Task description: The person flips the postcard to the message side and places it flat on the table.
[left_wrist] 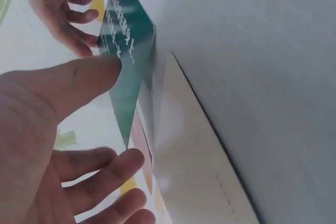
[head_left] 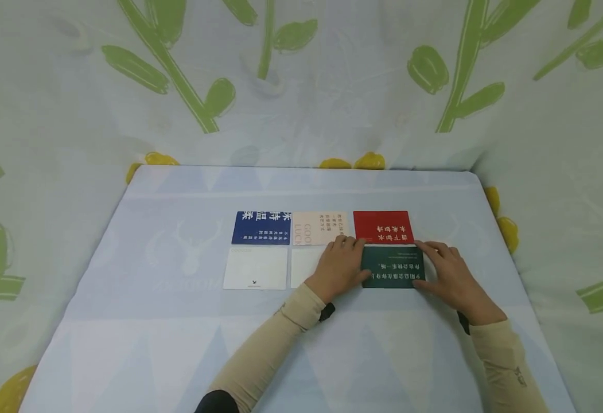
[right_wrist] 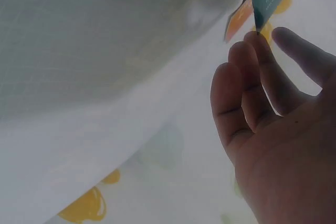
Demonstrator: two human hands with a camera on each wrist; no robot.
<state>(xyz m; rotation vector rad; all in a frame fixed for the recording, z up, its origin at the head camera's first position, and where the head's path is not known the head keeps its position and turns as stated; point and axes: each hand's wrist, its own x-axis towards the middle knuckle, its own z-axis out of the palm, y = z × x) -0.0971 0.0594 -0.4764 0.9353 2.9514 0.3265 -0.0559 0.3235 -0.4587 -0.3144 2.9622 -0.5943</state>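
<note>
The dark green rectangular card with white printed characters was between the person's two hands, over the right part of the pale blue-and-white patterned tabletop. Its long axis ran from left to right, so each hand had one short end. The left hand held the left end, its thumb at the card's side and its fingers by the far corner; the right hand held the right end, thumb and fingers set apart along that edge. Neither was the nearer, since both touched the card. Whether it lay flat or was slightly raised could not be told.

Just beyond its far edge lay the red card with white characters. Leftward in that row came the pale pink printed card and the navy blue card with white lettering; nearer the person were the plain white card, partly hidden by the left hand, and the white card with a small dark mark.
</note>
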